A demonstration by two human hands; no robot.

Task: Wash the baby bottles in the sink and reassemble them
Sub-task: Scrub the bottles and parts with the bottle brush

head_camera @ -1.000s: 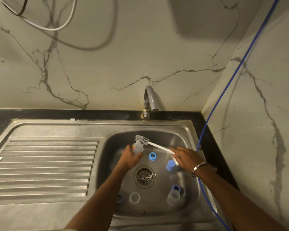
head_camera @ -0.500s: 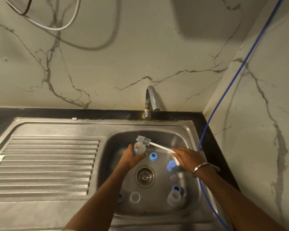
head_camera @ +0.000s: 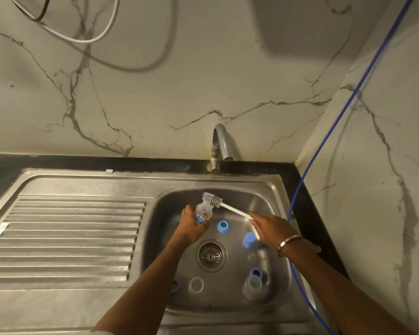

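Observation:
Over the steel sink basin [head_camera: 271, 201], my left hand [head_camera: 191, 226] grips a clear baby bottle [head_camera: 203, 212] with a printed picture, its mouth pointing away from me. My right hand [head_camera: 271, 228] holds the white handle of a bottle brush [head_camera: 213, 199]; the grey bristle head lies just past the bottle's mouth, touching its rim. Loose on the basin floor are a blue ring [head_camera: 222, 226], a blue cap [head_camera: 249, 240], a clear ring [head_camera: 196, 285], a clear bottle [head_camera: 252, 286] by another blue ring [head_camera: 256, 273], and a blue piece [head_camera: 174, 285] half hidden by my left forearm.
The drain [head_camera: 211, 255] sits mid-basin. A grey tap [head_camera: 219, 146] curves over the back rim, no water running. A ribbed steel drainboard [head_camera: 70, 233] spreads left. A blue hose [head_camera: 298, 189] hangs down the right wall past the sink's right edge.
The bottle has turned in my left hand, so its printed side now faces up. The brush head stays at the bottle's mouth, shifted only slightly.

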